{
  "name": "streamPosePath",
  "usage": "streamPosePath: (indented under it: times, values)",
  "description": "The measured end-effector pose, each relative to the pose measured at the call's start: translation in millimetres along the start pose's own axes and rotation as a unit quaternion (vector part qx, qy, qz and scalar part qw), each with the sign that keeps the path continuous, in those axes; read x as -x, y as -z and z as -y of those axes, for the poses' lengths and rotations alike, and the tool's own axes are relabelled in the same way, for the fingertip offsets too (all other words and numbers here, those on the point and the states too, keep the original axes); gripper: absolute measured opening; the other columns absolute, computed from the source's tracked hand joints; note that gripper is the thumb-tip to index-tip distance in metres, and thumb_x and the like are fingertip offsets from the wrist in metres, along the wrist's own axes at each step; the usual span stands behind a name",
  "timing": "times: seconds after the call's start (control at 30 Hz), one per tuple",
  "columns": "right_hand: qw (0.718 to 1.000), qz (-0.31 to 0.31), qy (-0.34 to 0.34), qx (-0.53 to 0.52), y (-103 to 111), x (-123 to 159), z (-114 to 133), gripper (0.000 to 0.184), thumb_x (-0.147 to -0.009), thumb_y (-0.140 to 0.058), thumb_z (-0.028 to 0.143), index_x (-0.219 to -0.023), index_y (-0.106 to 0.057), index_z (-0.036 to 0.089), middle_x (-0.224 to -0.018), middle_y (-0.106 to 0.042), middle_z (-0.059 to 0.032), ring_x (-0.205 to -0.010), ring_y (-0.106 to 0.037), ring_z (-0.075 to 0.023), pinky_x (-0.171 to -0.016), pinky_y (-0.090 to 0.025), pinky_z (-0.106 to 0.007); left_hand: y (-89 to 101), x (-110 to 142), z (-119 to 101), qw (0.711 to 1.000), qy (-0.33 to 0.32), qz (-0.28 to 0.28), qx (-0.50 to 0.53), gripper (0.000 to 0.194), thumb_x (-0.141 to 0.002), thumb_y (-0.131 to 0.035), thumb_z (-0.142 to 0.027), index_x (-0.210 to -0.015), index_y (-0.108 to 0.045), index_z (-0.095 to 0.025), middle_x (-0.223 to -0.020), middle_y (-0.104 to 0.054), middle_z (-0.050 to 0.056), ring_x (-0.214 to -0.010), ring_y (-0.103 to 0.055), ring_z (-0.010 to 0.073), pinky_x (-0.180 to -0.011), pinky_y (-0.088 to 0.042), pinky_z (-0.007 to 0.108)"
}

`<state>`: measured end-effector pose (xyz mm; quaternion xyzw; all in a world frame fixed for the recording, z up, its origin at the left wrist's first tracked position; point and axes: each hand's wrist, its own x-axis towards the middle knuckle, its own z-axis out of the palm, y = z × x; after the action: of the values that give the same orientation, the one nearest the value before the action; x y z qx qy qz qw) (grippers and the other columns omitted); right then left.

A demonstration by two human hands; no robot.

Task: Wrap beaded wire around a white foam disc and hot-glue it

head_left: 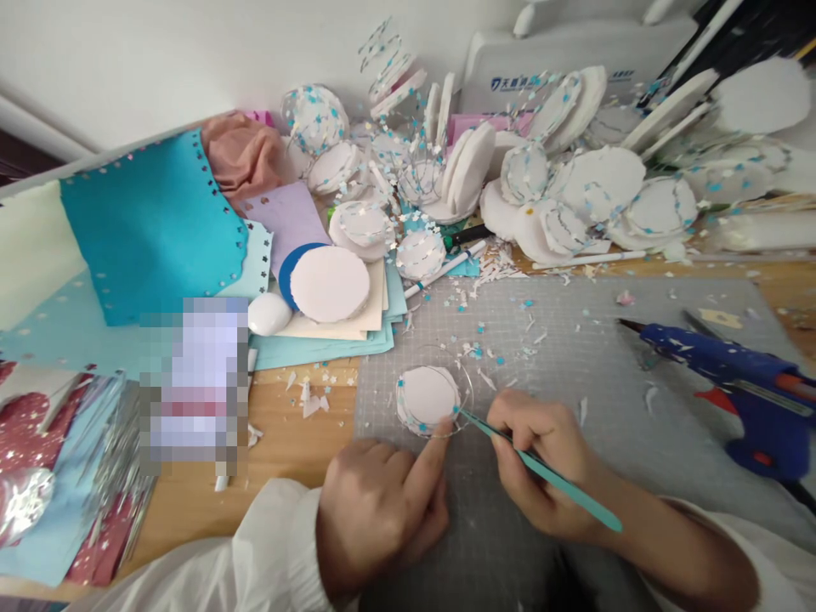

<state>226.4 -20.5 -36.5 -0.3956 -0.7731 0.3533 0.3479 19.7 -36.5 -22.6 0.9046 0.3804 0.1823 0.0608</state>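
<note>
A small white foam disc (pixel 426 397) with thin wire looped round it lies on the grey cutting mat (pixel 574 340). My left hand (pixel 382 501) is curled, its index finger stretched out and pressing the disc's near edge. My right hand (pixel 541 467) pinches teal tweezers (pixel 541 472), whose tip touches the disc's right edge beside a tiny blue speck.
A blue glue gun (pixel 733 374) lies on the mat at the right. Many white foam discs (pixel 574 187) with blue specks pile up at the back. Coloured paper sheets (pixel 146 221), a bare disc (pixel 330 283) and scraps cover the left of the wooden table.
</note>
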Motion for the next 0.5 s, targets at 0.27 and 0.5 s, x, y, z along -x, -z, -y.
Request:
streamPosePath:
  times: [0.27, 0.5]
  values:
    - [1.000, -0.019, -0.006, 0.008, 3.1, 0.3, 2.4, 0.030, -0.075, -0.050, 0.004, -0.071, -0.027, 0.022, -0.060, -0.038, 0.0047, -0.056, -0.040, -0.0101, -0.052, -0.032, -0.026, -1.3, 1.6, 0.3, 1.000, -0.002, 0.002, -0.003, 0.044, -0.082, -0.051, -0.016, -0.125, -0.052, -0.006, -0.052, -0.057, -0.004, -0.041, -0.054, 0.0147, -0.039, -0.039, 0.030]
    - [1.000, 0.002, -0.003, 0.018, 2.6, 1.8, 2.4, 0.027, -0.076, -0.049, 0.005, -0.072, -0.029, 0.022, -0.061, -0.041, 0.0031, -0.058, -0.041, -0.0125, -0.054, -0.034, -0.029, -1.3, 1.2, 0.1, 1.000, -0.001, 0.001, -0.002, 0.045, -0.082, -0.051, -0.015, -0.126, -0.051, -0.006, -0.052, -0.057, -0.004, -0.041, -0.054, 0.0144, -0.039, -0.039, 0.029]
